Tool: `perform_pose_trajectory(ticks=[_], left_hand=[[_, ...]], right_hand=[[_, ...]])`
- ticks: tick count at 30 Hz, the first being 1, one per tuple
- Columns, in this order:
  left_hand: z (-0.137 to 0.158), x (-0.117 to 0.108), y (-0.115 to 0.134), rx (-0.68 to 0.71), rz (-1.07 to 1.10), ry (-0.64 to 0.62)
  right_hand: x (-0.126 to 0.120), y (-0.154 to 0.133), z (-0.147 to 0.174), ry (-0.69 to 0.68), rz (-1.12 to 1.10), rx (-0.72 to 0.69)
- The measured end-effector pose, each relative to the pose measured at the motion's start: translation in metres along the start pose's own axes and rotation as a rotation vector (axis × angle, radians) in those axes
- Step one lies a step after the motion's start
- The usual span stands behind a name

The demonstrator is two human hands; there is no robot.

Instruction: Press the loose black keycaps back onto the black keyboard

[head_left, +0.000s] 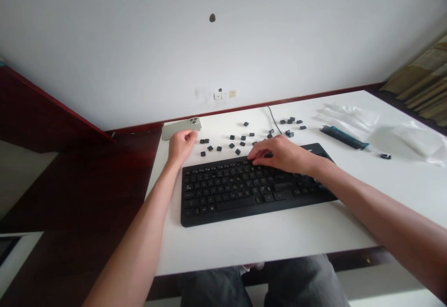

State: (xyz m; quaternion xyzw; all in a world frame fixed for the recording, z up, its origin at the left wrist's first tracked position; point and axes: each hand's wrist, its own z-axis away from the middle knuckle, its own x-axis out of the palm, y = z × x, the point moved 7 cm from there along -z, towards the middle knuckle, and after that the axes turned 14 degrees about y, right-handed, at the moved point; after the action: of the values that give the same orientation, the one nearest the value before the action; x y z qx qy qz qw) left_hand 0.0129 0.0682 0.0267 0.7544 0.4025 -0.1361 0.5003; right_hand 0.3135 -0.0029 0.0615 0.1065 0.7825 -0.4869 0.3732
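Observation:
A black keyboard (pixel 223 204) lies on the white table, with some key positions bare of their caps. My right hand (pixel 279 153) rests over its upper middle, thumb and fingers closed together at the top key row; whatever is between the fingertips is hidden. My left hand (pixel 181 146) is curled beside the keyboard's upper left corner, next to a pale phone (pixel 172 128) lying camera side up. Its fingers are closed, and I cannot see whether they hold anything. Several loose black keycaps (pixel 238 151) are scattered behind the keyboard.
A cable (pixel 274 118) runs to the table's back edge. On the right lie a dark tool-like strip with blue ends (pixel 344 138), a small black piece (pixel 385 156) and clear plastic bags (pixel 349 116). A wall with sockets (pixel 225 95) stands behind the table.

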Motion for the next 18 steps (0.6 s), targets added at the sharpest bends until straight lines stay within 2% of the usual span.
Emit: perform_pose_trajectory(ticks=[3,8,18], left_hand=[[0.0,0.0,-0.001,0.005,0.004,0.003],[0.0,0.002,-0.003,-0.008,0.01,0.002],[0.0,0.001,-0.002,0.002,0.032,0.011]], right_hand=[[-0.002,0.008,0.0,0.002,-0.061,0.094],[-0.002,0.009,0.0,-0.007,-0.029,0.103],[0.004,-0.017,0.006,-0.003,0.116,-0.186]])
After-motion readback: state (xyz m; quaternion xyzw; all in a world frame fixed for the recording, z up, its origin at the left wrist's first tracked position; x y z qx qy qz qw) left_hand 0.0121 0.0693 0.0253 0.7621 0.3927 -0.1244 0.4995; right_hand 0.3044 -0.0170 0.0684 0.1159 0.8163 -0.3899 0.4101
